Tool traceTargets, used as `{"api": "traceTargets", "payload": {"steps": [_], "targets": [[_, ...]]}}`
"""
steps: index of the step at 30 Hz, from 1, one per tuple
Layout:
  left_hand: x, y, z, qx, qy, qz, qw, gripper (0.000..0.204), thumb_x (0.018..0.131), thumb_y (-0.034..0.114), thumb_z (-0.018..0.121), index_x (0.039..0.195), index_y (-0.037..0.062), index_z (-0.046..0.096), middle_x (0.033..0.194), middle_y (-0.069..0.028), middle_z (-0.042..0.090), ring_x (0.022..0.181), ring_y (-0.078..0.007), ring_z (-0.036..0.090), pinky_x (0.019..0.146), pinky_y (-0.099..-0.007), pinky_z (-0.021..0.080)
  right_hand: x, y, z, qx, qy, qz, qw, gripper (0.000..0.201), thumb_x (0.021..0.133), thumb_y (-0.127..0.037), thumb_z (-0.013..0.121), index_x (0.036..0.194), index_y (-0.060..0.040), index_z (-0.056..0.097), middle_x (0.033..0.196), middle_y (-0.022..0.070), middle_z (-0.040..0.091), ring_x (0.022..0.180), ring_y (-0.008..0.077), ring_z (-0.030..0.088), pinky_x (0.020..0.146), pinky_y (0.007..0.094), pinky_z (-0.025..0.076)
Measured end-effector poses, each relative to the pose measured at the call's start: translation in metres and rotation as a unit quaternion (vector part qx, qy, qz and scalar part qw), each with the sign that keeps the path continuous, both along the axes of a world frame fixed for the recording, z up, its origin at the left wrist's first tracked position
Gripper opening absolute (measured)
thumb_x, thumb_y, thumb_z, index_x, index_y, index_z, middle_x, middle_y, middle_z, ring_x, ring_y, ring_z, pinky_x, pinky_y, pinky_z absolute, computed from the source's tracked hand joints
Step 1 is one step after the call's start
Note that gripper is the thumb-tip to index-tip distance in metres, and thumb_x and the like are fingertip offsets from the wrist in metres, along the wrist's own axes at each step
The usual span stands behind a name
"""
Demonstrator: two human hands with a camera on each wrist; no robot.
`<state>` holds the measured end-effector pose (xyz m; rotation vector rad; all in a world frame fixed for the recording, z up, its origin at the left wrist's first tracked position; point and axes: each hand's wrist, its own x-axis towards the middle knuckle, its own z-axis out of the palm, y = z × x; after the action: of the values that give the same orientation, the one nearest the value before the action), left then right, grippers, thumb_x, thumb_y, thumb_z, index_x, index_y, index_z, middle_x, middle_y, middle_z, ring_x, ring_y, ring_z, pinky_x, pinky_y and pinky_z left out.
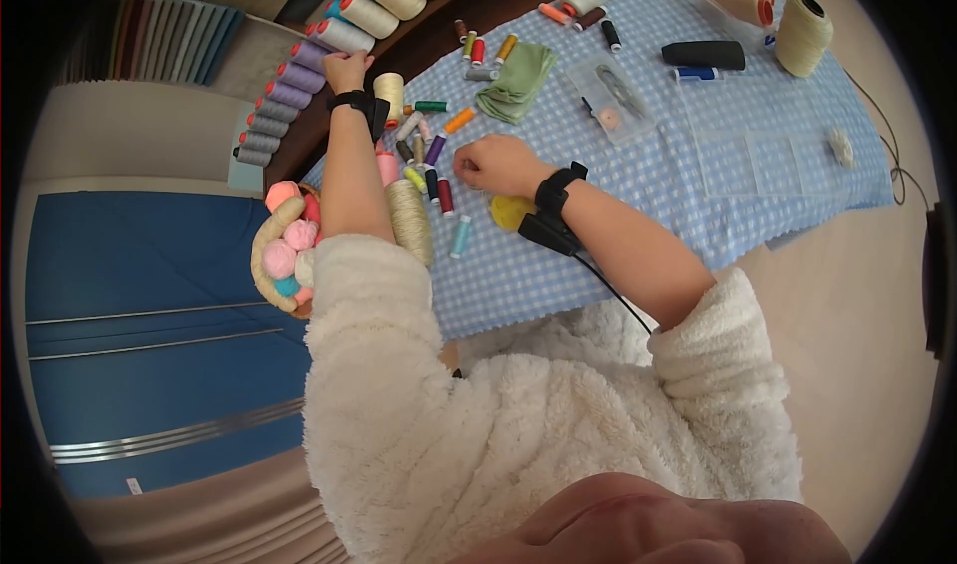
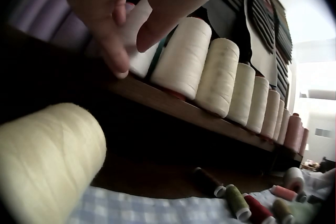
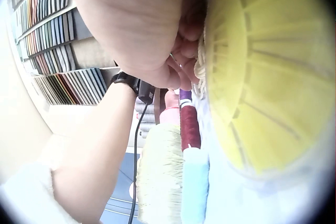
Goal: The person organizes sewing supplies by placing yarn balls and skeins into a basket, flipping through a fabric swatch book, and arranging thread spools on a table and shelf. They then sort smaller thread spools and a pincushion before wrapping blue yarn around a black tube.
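Observation:
My left hand [image 1: 349, 71] reaches to a shelf of thread cones, thumb and fingers spread and bent at a white thread cone [image 2: 138, 40]. Fingertips come right up to that cone in the left wrist view. A cream thread cone [image 1: 390, 96] stands on the cloth below this hand. Over the checked cloth [image 1: 558, 255], my right hand [image 1: 501, 164] has its fingers curled in. Cream strands [image 3: 200, 71] show beside its fingertips; I cannot tell whether it pinches anything. Beside the right wrist lies a yellow round case [image 3: 283, 77] with radial lines.
Small spools, such as a purple one [image 1: 435, 150] and a light blue one [image 1: 461, 236], lie between the hands. A basket of yarn balls [image 1: 279, 258] sits at left. Further right are a green cloth [image 1: 516, 84], a clear box [image 1: 610, 106] and a large cone [image 1: 803, 36].

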<state>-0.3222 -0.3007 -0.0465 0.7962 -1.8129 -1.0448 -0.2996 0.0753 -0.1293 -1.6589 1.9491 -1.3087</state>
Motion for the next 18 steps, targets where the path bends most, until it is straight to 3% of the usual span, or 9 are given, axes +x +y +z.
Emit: {"api": "traceTargets", "payload": {"steps": [4, 5, 7, 8, 9, 10, 12, 15, 18], "targets": [[-0.002, -0.034, -0.024, 0.025, -0.003, -0.032, 0.999, 0.020, 0.081, 0.006, 0.074, 0.090, -0.0075, 0.061, 0.080, -0.0174, 0.066, 0.073, -0.0266, 0.070, 0.065, -0.0353, 0.063, 0.000, 0.000, 0.000, 0.008, 0.001, 0.007, 1.000, 0.016, 0.085, -0.024, 0.062, 0.091, -0.0139, 0.073, 0.084, 0.0102, 0.073, 0.082, 0.0328, 0.069, 0.074, 0.0454, 0.054], [0.001, -0.018, -0.014, -0.042, -0.168, -0.012, 0.985, 0.023, 0.083, 0.015, 0.073, 0.084, -0.0062, 0.063, 0.076, -0.0169, 0.066, 0.070, -0.0261, 0.070, 0.063, -0.0358, 0.061, 0.000, 0.000, 0.000, 0.010, 0.002, 0.006, 1.000, 0.016, 0.085, -0.024, 0.062, 0.091, -0.0139, 0.073, 0.084, 0.0101, 0.073, 0.082, 0.0326, 0.069, 0.074, 0.0453, 0.054], [0.005, 0.044, 0.019, -0.171, -0.476, 0.024, 0.862, 0.039, 0.087, 0.033, 0.070, 0.073, -0.0036, 0.067, 0.067, -0.0158, 0.067, 0.063, -0.0250, 0.069, 0.059, -0.0368, 0.057, 0.000, 0.000, 0.000, 0.013, 0.003, 0.001, 1.000, 0.015, 0.084, -0.023, 0.062, 0.091, -0.0140, 0.073, 0.084, 0.0099, 0.073, 0.083, 0.0323, 0.070, 0.074, 0.0450, 0.054], [-0.001, 0.062, 0.017, -0.245, -0.547, -0.036, 0.799, 0.055, 0.087, 0.052, 0.063, 0.067, 0.0004, 0.070, 0.059, -0.0148, 0.065, 0.056, -0.0258, 0.067, 0.056, -0.0394, 0.051, 0.001, -0.001, 0.000, 0.003, -0.004, 0.000, 1.000, 0.015, 0.083, -0.023, 0.062, 0.089, -0.0143, 0.073, 0.083, 0.0107, 0.072, 0.082, 0.0330, 0.069, 0.073, 0.0456, 0.054], [-0.010, 0.109, 0.024, -0.292, -0.566, -0.069, 0.768, 0.053, 0.085, 0.051, 0.067, 0.068, 0.0014, 0.070, 0.061, -0.0139, 0.066, 0.055, -0.0252, 0.067, 0.056, -0.0382, 0.052, 0.001, -0.001, 0.000, -0.006, -0.010, -0.001, 1.000, 0.015, 0.081, -0.023, 0.062, 0.087, -0.0146, 0.073, 0.082, 0.0115, 0.072, 0.080, 0.0337, 0.069, 0.072, 0.0461, 0.054], [-0.022, 0.151, 0.029, -0.250, -0.554, -0.130, 0.783, 0.053, 0.085, 0.053, 0.068, 0.070, 0.0017, 0.070, 0.061, -0.0124, 0.066, 0.057, -0.0239, 0.068, 0.057, -0.0370, 0.052, 0.002, -0.001, -0.001, -0.014, -0.015, -0.003, 1.000, 0.014, 0.080, -0.023, 0.062, 0.085, -0.0149, 0.073, 0.080, 0.0123, 0.071, 0.079, 0.0343, 0.069, 0.071, 0.0466, 0.054], [-0.056, 0.196, 0.019, -0.280, -0.484, -0.261, 0.787, 0.056, 0.084, 0.060, 0.063, 0.083, 0.0048, 0.073, 0.081, -0.0140, 0.073, 0.087, -0.0330, 0.072, 0.077, -0.0455, 0.054, 0.001, -0.001, -0.004, -0.027, -0.007, -0.004, 1.000, 0.014, 0.081, -0.023, 0.062, 0.084, -0.0141, 0.073, 0.080, 0.0125, 0.071, 0.079, 0.0348, 0.069, 0.072, 0.0472, 0.054], [-0.112, 0.242, -0.011, -0.387, -0.336, -0.290, 0.808, 0.068, 0.084, 0.055, 0.067, 0.131, 0.0062, 0.059, 0.123, -0.0174, 0.067, 0.117, -0.0338, 0.064, 0.097, -0.0471, 0.049, 0.000, 0.002, 0.005, 0.029, 0.020, -0.002, 0.999, 0.017, 0.083, -0.026, 0.064, 0.089, -0.0135, 0.073, 0.086, 0.0134, 0.072, 0.083, 0.0361, 0.069, 0.075, 0.0472, 0.054], [-0.172, 0.263, -0.044, -0.413, -0.322, -0.227, 0.821, 0.069, 0.084, 0.055, 0.069, 0.129, 0.0038, 0.059, 0.126, -0.0172, 0.066, 0.119, -0.0338, 0.063, 0.099, -0.0485, 0.048, 0.002, 0.003, 0.001, -0.025, 0.003, -0.016, 1.000, 0.024, 0.085, -0.029, 0.066, 0.102, -0.0134, 0.072, 0.099, 0.0154, 0.072, 0.095, 0.0370, 0.067, 0.081, 0.0462, 0.053]]}}
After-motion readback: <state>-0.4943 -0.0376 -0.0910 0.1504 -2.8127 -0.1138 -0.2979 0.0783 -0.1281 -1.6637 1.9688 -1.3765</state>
